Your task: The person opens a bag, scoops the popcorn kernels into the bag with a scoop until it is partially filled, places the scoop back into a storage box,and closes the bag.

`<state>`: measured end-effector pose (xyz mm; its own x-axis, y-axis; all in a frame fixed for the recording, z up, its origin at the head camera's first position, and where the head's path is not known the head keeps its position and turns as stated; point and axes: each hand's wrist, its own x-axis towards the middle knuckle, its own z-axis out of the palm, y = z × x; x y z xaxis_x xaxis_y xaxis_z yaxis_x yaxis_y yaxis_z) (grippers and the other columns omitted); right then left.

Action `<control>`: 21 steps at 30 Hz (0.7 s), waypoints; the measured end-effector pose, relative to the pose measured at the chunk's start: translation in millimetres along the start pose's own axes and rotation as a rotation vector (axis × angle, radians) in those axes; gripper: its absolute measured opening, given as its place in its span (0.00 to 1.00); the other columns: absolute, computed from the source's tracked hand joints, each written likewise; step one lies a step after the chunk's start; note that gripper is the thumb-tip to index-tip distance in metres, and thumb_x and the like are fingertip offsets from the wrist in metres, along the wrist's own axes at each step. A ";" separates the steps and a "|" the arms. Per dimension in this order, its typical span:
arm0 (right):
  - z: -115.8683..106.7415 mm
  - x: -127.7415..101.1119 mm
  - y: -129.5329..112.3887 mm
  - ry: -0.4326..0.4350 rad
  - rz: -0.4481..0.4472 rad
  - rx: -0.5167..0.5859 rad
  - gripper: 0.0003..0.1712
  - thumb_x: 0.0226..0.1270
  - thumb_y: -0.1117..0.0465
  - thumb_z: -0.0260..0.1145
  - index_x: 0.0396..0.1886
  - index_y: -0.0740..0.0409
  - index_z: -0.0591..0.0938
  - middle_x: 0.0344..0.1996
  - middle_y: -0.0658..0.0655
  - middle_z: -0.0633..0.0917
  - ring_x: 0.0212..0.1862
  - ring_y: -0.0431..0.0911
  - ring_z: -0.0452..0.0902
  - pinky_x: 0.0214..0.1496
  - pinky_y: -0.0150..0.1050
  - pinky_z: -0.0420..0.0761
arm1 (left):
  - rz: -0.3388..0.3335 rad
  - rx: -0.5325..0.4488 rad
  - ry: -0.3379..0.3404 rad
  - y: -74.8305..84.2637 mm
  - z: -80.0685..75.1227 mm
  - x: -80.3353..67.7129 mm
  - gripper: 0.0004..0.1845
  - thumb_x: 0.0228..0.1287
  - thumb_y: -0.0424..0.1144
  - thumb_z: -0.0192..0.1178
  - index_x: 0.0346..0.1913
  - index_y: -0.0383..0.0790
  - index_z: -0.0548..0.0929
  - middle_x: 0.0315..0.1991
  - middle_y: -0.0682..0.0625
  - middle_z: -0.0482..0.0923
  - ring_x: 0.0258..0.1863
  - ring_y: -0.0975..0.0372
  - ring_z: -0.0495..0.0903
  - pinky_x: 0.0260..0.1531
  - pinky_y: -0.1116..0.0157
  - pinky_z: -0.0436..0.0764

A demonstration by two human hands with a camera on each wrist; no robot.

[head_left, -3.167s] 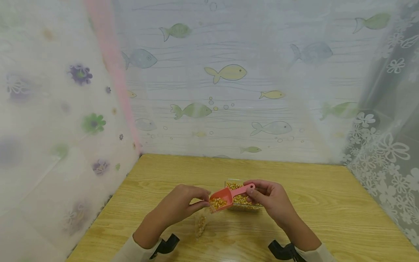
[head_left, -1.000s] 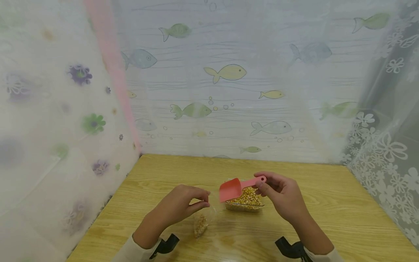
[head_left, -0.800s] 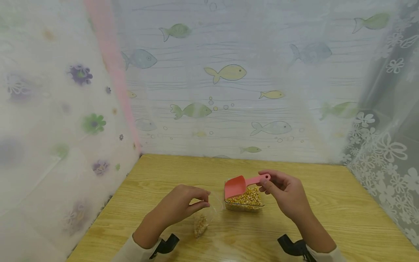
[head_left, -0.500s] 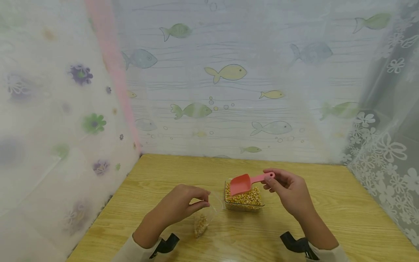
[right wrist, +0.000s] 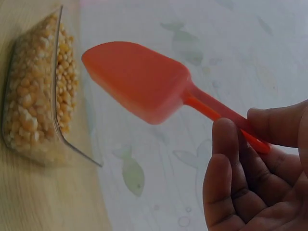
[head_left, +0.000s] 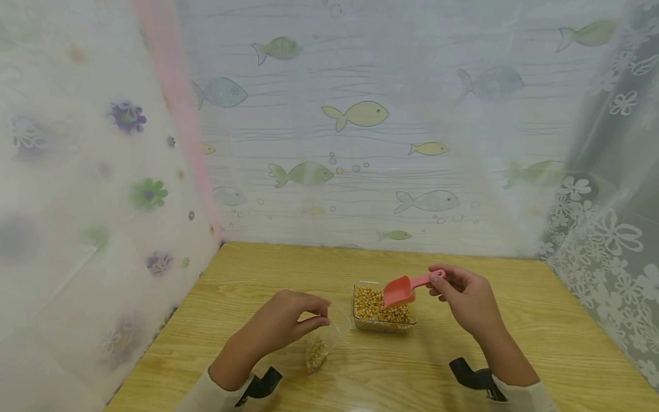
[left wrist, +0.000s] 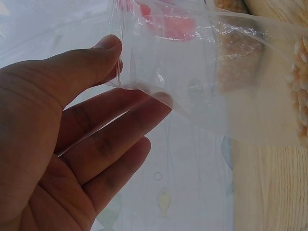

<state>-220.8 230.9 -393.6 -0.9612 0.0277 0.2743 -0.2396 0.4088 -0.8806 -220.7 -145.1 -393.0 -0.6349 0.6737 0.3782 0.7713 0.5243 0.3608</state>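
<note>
Holding corn kernels (head_left: 369, 303) are a clear box (head_left: 383, 327) and plastic bag (left wrist: 197, 62).

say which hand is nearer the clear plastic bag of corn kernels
Left. The left hand pinches the bag at its upper edge; the right hand is to its right, past the clear rectangular container, holding the pink plastic scoop.

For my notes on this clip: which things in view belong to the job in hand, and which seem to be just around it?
Appear to belong:
- pink scoop, pinched in the right hand
- clear bag of kernels, pinched in the left hand
- glass container of corn

Just surroundings:
- fish-print backdrop
- flower-print sheet
</note>
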 end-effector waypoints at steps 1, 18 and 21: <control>-1.1 0.4 0.5 0.002 0.002 -0.008 0.24 0.78 0.49 0.65 0.63 0.61 0.83 0.46 0.63 0.89 0.40 0.39 0.89 0.41 0.32 0.88 | -0.003 0.001 -0.001 0.1 0.0 0.1 0.03 0.71 0.46 0.67 0.41 0.54 0.88 0.48 0.58 0.89 0.46 0.71 0.88 0.48 0.69 0.87; -10.4 5.8 15.7 -0.007 0.043 -0.127 0.25 0.79 0.48 0.63 0.63 0.62 0.82 0.45 0.60 0.90 0.39 0.38 0.87 0.38 0.31 0.86 | -0.018 -0.009 -0.020 -0.8 -0.4 -0.8 0.03 0.71 0.46 0.67 0.38 0.55 0.87 0.54 0.52 0.89 0.48 0.69 0.88 0.46 0.69 0.87; -9.6 6.0 17.0 -0.011 0.055 -0.139 0.24 0.79 0.49 0.63 0.62 0.62 0.82 0.44 0.60 0.90 0.39 0.40 0.87 0.38 0.31 0.86 | -0.018 -0.005 -0.019 -1.5 0.0 -0.7 0.03 0.71 0.46 0.67 0.38 0.55 0.87 0.54 0.53 0.89 0.48 0.70 0.88 0.46 0.69 0.86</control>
<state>-229.4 246.7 -403.2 -0.9740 0.0436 0.2221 -0.1660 0.5293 -0.8320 -221.4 -146.3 -393.8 -0.6477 0.6741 0.3550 0.7594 0.5341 0.3715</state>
